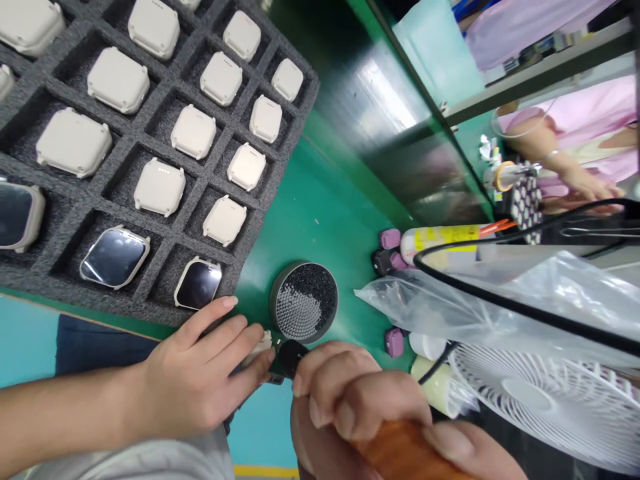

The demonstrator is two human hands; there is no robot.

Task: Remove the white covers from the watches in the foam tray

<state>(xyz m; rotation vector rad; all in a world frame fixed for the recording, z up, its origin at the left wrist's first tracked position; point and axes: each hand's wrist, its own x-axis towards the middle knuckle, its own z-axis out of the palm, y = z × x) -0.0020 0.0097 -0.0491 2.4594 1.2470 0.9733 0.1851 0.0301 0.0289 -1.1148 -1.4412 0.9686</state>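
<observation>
The left grip [200,380] pinches a beige case [260,345] at the fingertips; the right grip [360,407], closed round a wooden-handled tool [400,450], holds its black head [291,357] just right of the case, near the bristle tin [304,301].

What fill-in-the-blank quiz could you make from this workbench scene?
The beige cases lie in a grid tray of dark ___.
The right hand holds a tool with a ___ handle.
The left hand pinches a small part near the tool's ___ tip.
Exactly ___ cases show their dark screens.
Missing words: foam; wooden; black; three.
</observation>
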